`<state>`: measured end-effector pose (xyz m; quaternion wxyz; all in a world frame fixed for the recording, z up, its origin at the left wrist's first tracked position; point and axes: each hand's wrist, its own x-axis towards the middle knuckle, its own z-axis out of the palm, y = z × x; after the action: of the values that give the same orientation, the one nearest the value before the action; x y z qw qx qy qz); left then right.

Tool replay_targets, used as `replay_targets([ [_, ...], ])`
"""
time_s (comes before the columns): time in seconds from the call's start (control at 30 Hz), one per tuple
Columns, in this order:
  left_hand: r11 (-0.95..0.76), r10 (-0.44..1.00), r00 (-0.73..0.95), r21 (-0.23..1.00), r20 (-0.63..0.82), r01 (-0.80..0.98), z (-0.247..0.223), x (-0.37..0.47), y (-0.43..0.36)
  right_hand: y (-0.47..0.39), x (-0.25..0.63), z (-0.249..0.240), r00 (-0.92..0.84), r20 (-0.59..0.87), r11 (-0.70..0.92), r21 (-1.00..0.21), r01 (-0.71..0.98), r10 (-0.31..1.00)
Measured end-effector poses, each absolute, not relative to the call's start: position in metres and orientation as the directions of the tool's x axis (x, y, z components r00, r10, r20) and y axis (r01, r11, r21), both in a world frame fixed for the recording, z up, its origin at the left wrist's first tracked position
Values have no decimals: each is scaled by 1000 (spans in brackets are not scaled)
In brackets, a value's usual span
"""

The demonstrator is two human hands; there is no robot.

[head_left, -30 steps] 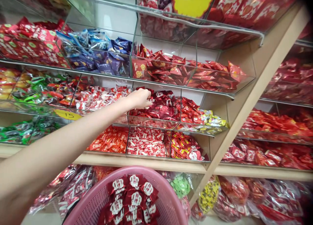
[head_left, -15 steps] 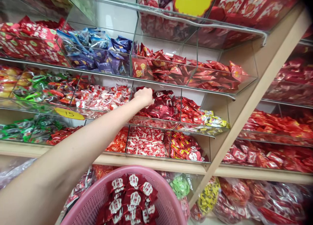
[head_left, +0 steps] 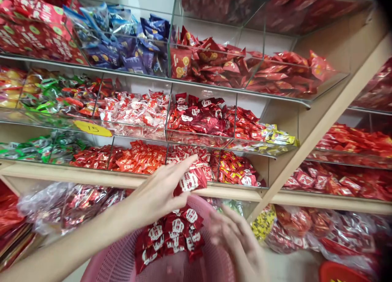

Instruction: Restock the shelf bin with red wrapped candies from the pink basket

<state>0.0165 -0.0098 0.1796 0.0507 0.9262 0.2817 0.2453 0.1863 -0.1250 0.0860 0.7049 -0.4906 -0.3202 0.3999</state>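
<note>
Head view shows the left hand (head_left: 162, 189) with fingers straight and thumb parted, a dark red packet (head_left: 193, 180) at the gap; whether it is gripped I cannot tell, and a loose pinch could drop it. Blurred, the right hand (head_left: 234, 235) curls loosely, nothing visible in it. Below, the pink basket (head_left: 116, 262) has bare floor beside its piled packets (head_left: 177, 229), though its far rim and the wooden shelf edge (head_left: 245, 194) could catch knuckles.

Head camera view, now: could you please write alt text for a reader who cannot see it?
A person's left hand holds a dark red packet near the far rim of a pink basket containing similar packets. The right hand, blurred, is open at the basket's right side. Behind, clear-fronted shelves hold many wrapped sweets, mostly red.
</note>
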Motion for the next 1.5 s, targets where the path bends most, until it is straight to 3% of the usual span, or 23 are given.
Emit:
replay_targets([
  [0.13,-863,504,789,219,352,455,151,9,-19,-83,178,107,193,-8,56,-944,-325,981],
  [0.23,-876,482,803,181,351,447,139,8,-16,-66,172,106,95,-27,9,-933,-361,995],
  [0.37,-872,489,794,172,361,458,126,4,-10,-57,171,95,124,-27,15,-946,-325,992],
  [0.6,-872,489,827,185,279,453,113,-4,2,-57,181,80,240,-19,-7,-999,-52,970],
  [0.8,-747,661,730,251,173,616,86,-38,18,-83,209,73,341,44,47,-999,0,939],
  [1.0,-764,618,779,315,106,563,64,-41,11,-98,226,61,400,53,40,-998,41,915],
  [1.17,-790,573,816,312,69,528,68,-5,21,-93,226,54,299,84,57,-994,96,951],
  [1.4,-769,605,795,296,48,567,71,2,28,-86,230,44,132,172,95,-885,455,976],
  [1.5,-681,707,707,296,24,670,70,-29,20,-87,233,40,135,212,96,-807,582,968],
])
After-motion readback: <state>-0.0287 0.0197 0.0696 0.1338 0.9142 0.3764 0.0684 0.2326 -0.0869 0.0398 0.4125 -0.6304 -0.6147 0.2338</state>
